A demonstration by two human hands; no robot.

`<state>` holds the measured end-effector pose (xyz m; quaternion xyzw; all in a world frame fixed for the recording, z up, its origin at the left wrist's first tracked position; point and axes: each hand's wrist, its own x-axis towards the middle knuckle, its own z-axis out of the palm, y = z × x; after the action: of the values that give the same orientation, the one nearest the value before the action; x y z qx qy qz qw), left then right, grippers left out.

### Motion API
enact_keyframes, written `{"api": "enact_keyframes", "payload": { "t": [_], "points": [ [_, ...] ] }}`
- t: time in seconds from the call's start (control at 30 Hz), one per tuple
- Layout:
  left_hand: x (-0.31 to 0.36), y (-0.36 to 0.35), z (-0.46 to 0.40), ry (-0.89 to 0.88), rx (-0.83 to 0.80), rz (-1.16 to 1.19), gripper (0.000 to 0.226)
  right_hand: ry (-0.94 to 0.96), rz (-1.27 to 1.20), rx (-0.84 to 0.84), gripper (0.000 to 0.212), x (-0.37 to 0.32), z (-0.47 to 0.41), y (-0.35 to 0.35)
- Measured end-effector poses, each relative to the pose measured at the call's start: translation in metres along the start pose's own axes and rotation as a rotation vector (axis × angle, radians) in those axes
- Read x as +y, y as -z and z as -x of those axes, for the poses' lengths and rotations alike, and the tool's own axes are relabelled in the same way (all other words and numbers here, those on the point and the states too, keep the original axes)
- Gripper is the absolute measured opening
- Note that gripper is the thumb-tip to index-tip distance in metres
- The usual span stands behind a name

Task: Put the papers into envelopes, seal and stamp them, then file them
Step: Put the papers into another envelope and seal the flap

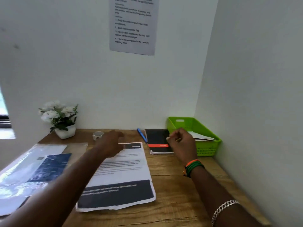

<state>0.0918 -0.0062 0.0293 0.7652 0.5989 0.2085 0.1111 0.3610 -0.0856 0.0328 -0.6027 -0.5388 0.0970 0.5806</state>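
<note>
In the middle of the surface (172,190) lie the papers (121,174), not yet folded, left hand (111,143) loose above them, right hand (182,143) curled, maybe pinching something, so folding probably comes next.

White flowers in a pot (61,119) stand at the surface's (177,190) far left; a blue pen (142,135) lies beside a black notebook (158,140).

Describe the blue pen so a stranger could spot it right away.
Start at the green basket in the desk's far right corner. Just left of it lies a black notebook with a red band. The blue pen lies along the notebook's left edge, the only slim blue object there.
</note>
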Motion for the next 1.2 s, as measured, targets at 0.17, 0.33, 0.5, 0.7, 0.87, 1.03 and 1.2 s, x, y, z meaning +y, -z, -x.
{"api": "enact_keyframes", "payload": {
  "t": [0.17, 0.33, 0.5, 0.7, 0.87, 1.03, 1.2],
  "points": [
    [-0.071, 0.010, 0.014, 0.001, -0.038, 0.020, 0.078, 0.096, 0.250, -0.425, 0.025, 0.005, 0.003, -0.078],
    [-0.091, 0.008, 0.011, -0.031, -0.102, 0.036, 0.081, 0.216, 0.683, -0.564, 0.054, 0.021, -0.015, -0.119],
    [-0.094, 0.000, 0.003, -0.026, -0.080, 0.021, 0.089, 0.241, 0.723, -0.610, 0.047, 0.030, -0.020, -0.126],
    [-0.087, 0.003, 0.005, -0.079, 0.082, 0.106, 0.092, 0.245, 0.477, -0.497, 0.059, 0.020, -0.021, -0.123],
    [-0.076, 0.029, 0.014, -0.143, 0.217, 0.152, 0.048, 0.397, 0.122, -0.446, 0.032, -0.001, -0.022, -0.098],
    [-0.059, 0.030, 0.025, -0.163, 0.084, 0.241, 0.053, 0.419, 0.161, -0.560, 0.028, -0.026, -0.013, -0.087],
    [-0.055, 0.013, 0.027, -0.131, -0.142, -0.039, 0.014, 0.400, 0.367, -0.577, 0.032, -0.018, -0.006, -0.105]
  ]
}}
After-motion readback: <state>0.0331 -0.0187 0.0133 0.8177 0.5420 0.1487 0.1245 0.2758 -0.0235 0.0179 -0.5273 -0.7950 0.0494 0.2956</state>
